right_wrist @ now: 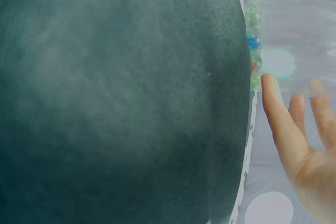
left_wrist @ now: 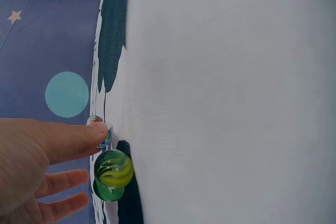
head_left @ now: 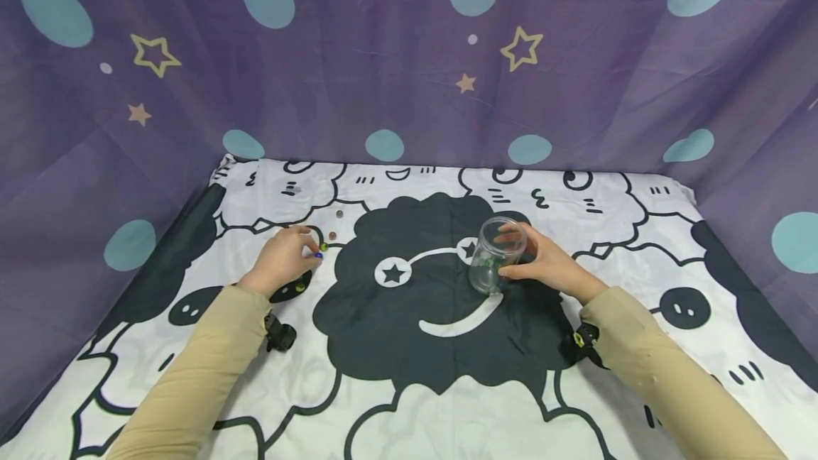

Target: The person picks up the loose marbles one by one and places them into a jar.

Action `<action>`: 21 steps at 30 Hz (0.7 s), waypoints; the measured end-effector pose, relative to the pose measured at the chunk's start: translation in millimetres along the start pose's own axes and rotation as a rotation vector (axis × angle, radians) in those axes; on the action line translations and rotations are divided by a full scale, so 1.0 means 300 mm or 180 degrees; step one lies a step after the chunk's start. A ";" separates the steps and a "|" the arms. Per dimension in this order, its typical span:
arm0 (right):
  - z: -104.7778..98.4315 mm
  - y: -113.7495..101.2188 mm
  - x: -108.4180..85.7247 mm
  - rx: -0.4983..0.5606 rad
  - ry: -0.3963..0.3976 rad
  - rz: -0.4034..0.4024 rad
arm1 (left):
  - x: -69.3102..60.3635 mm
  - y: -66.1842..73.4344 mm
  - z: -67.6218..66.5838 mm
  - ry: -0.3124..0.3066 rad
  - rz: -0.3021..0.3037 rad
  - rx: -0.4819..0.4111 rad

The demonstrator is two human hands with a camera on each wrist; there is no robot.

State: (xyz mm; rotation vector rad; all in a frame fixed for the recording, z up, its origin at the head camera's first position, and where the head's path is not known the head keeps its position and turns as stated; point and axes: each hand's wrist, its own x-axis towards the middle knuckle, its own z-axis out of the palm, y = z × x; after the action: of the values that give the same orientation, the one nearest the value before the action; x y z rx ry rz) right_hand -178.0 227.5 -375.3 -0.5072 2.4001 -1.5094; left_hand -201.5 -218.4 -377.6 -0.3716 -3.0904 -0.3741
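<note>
My left hand (head_left: pixel 283 259) is low over the cloth at left, pinching a small blue marble (head_left: pixel 319 255) at its fingertips. A green-yellow marble (head_left: pixel 324 247) lies just beyond the fingertips. In the left wrist view, a green marble with yellow swirls (left_wrist: pixel 114 169) shows large below the fingertip. Brownish marbles (head_left: pixel 332 236) are farther back, and a yellowish marble (head_left: pixel 300 287) lies nearer, on a dark patch. My right hand (head_left: pixel 540 261) grips a clear, open-topped jar (head_left: pixel 488 275), which leans slightly. Green, blue and orange marbles (right_wrist: pixel 253 43) sit at its bottom.
A white cloth with black sheep drawings (head_left: pixel 409 417) covers the table. Purple curtains (head_left: pixel 383 77) with stars and blue ovals rise behind and at both sides. Small black devices (head_left: pixel 280 333) are at both wrists.
</note>
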 end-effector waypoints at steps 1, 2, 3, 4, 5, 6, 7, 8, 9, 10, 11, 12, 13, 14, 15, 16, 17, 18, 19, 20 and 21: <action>0.000 0.000 0.000 0.0003 0.0001 0.0005 | -0.001 0.000 0.000 -0.0002 -0.0005 0.0007; 0.001 -0.001 0.000 0.0003 0.0000 0.0004 | -0.002 0.001 0.000 0.0000 -0.0012 0.0013; 0.001 0.000 0.000 0.0003 -0.0005 -0.0006 | -0.003 0.001 -0.001 0.0003 -0.0017 0.0019; 0.001 -0.001 0.000 0.0006 -0.0005 -0.0008 | -0.004 0.002 -0.001 0.0005 -0.0021 0.0026; 0.002 -0.001 0.000 0.0012 -0.0004 -0.0010 | -0.005 0.002 0.000 0.0010 -0.0023 0.0033; 0.002 0.000 0.000 0.0013 -0.0006 -0.0025 | -0.005 0.001 -0.001 0.0020 -0.0026 0.0042; 0.002 0.000 0.000 0.0009 -0.0004 -0.0027 | -0.006 0.001 -0.001 0.0026 -0.0028 0.0045; 0.002 -0.001 0.001 0.0023 0.0000 -0.0022 | -0.007 0.002 -0.002 0.0033 -0.0028 0.0046; 0.001 0.000 0.001 0.0028 0.0001 -0.0029 | -0.008 0.002 -0.002 0.0039 -0.0025 0.0046; 0.002 0.000 0.001 0.0036 0.0002 -0.0024 | -0.009 0.002 -0.003 0.0044 -0.0021 0.0047; 0.001 0.001 0.001 0.0041 0.0000 -0.0025 | -0.010 0.003 -0.003 0.0049 -0.0017 0.0043; 0.001 0.001 0.001 0.0044 -0.0005 -0.0028 | -0.011 0.003 -0.004 0.0055 -0.0012 0.0042; 0.001 0.000 0.000 0.0050 -0.0007 -0.0017 | -0.011 0.003 -0.004 0.0059 -0.0004 0.0036; 0.001 0.000 0.000 0.0056 -0.0011 -0.0021 | -0.012 0.003 -0.004 0.0067 0.0006 0.0032; 0.001 -0.001 0.000 0.0043 -0.0009 -0.0020 | -0.012 0.003 -0.004 0.0076 0.0016 0.0028; 0.000 0.000 -0.001 0.0032 -0.0008 -0.0018 | -0.011 0.002 -0.004 0.0083 0.0027 0.0024; 0.000 -0.001 -0.001 0.0027 -0.0007 -0.0020 | -0.011 0.000 -0.003 0.0090 0.0037 0.0020; 0.000 -0.001 -0.001 0.0016 -0.0006 -0.0020 | -0.010 -0.001 -0.003 0.0094 0.0042 0.0017; -0.001 -0.001 -0.001 0.0009 -0.0004 -0.0021 | -0.009 -0.002 -0.002 0.0097 0.0048 0.0016; -0.001 -0.001 -0.001 0.0009 -0.0006 -0.0022 | -0.008 -0.003 -0.002 0.0097 0.0050 0.0020; -0.001 -0.001 0.000 0.0006 -0.0005 -0.0018 | -0.007 -0.004 -0.002 0.0093 0.0049 0.0025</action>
State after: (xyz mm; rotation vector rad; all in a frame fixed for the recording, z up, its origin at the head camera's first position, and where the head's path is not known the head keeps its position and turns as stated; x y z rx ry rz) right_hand -178.0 227.8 -374.9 -0.5149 2.3977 -1.5130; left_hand -199.6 -220.1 -377.3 -0.3860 -3.0577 -0.3636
